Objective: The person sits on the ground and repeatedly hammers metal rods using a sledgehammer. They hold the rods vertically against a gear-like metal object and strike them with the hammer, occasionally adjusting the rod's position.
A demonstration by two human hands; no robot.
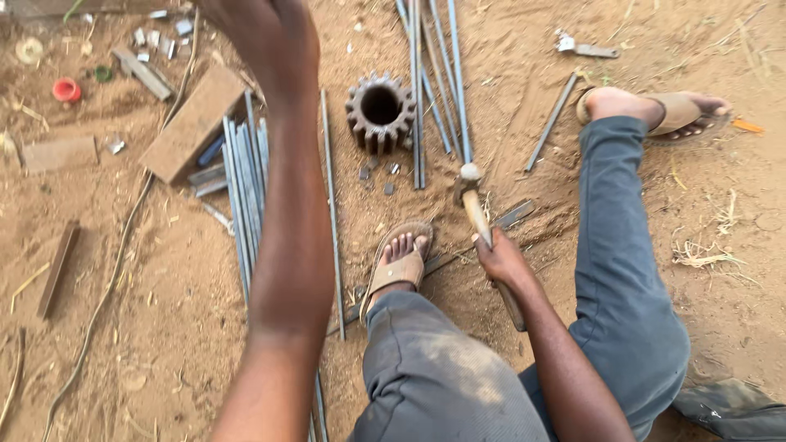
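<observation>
Mid-hammering on sandy ground. Right hand [501,260] closed round hammer [479,219] handle, head down at 12 o'clock on thin rod [456,90] ends. Left hand [266,37] raised at 11 o'clock, blurred; grip impossible to tell. Gear [381,110] just beside rods. Probably needs left hand steadying a rod. No containers evident.

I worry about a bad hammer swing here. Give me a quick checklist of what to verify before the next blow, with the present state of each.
1. Right hand gripping the hammer handle: ok.
2. Hammer head resting on the flat bar: cannot tell.
3. Left hand away from the hammer head: ok, raised high.
4. Toes of the sandalled foot away from the strike spot: not ok, close.
5. Gear apart from the hammer: ok.
</observation>
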